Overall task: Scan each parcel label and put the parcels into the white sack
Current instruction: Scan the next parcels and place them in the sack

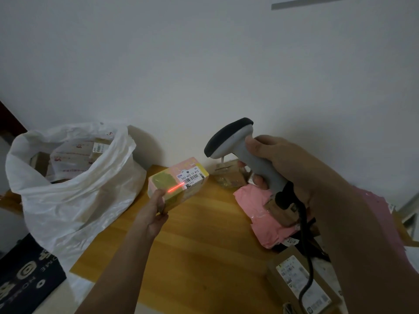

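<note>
My left hand (156, 206) grips the near end of a small pink and yellow-green box parcel (175, 184) and holds it above the wooden table (192, 241). Its white barcode label (190, 176) faces up. My right hand (288, 166) grips the handle of a grey barcode scanner (235, 143) with a black head, pointed left at the parcel. A red scan line (175, 187) falls on the box just beside the label. The white sack (74, 189) stands open at the left with several parcels inside it.
A pink mailer bag (254, 202) and brown cardboard parcels (229, 175) lie on the right of the table. A labelled brown box (301, 284) sits at the near right under the scanner's black cable. A dark printed box (25, 275) is at lower left. A white wall stands behind.
</note>
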`<state>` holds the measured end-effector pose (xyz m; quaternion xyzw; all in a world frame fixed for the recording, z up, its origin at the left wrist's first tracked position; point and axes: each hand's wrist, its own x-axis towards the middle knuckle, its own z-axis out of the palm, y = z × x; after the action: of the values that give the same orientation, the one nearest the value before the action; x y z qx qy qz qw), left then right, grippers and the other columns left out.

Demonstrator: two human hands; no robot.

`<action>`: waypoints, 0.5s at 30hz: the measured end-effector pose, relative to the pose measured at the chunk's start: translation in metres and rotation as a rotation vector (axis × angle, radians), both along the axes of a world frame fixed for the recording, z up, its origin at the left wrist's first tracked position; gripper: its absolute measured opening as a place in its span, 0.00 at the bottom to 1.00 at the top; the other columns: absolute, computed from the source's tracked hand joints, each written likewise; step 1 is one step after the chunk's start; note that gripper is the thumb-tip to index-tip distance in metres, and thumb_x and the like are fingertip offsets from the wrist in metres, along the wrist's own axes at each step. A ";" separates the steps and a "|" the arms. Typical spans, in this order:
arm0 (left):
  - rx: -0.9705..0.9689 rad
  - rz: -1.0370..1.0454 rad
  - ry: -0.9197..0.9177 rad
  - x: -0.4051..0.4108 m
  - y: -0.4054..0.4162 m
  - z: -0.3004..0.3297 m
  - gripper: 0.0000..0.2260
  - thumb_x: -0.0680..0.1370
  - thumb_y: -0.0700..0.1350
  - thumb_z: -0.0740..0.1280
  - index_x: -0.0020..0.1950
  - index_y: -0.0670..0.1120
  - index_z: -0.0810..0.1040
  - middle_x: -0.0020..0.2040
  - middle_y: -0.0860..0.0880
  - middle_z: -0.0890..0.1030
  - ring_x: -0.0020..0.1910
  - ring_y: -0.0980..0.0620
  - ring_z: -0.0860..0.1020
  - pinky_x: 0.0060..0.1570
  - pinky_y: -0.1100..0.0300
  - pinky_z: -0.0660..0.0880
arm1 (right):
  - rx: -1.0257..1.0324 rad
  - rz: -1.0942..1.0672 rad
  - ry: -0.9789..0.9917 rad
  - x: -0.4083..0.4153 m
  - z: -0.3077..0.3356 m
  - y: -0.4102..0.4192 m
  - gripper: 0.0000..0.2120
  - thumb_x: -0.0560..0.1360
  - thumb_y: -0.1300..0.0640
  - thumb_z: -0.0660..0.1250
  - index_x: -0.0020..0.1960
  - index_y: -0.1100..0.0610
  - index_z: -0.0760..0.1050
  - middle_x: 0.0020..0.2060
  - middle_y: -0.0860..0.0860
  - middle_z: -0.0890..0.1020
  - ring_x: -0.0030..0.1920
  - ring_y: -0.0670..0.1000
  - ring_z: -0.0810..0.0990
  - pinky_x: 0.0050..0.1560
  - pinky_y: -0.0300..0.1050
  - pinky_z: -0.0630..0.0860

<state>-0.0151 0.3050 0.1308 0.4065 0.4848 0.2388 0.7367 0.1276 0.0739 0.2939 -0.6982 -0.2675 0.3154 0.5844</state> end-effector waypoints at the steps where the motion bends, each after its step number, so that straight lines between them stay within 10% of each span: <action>1: 0.004 0.001 0.003 0.000 0.000 0.000 0.28 0.78 0.48 0.68 0.75 0.44 0.64 0.72 0.40 0.68 0.69 0.41 0.68 0.73 0.47 0.63 | -0.009 -0.002 -0.026 -0.001 0.003 0.000 0.19 0.81 0.48 0.60 0.58 0.64 0.73 0.45 0.60 0.80 0.24 0.50 0.72 0.22 0.40 0.69; 15: -0.013 0.041 0.035 -0.004 0.001 -0.001 0.28 0.77 0.50 0.69 0.73 0.42 0.67 0.69 0.42 0.71 0.63 0.43 0.71 0.70 0.50 0.66 | -0.024 -0.012 -0.022 0.002 0.012 0.003 0.18 0.81 0.46 0.60 0.56 0.62 0.73 0.48 0.60 0.80 0.23 0.48 0.71 0.21 0.37 0.70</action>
<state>-0.0193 0.3057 0.1301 0.3959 0.5075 0.2435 0.7256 0.1297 0.0766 0.3056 -0.7102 -0.2658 0.3074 0.5748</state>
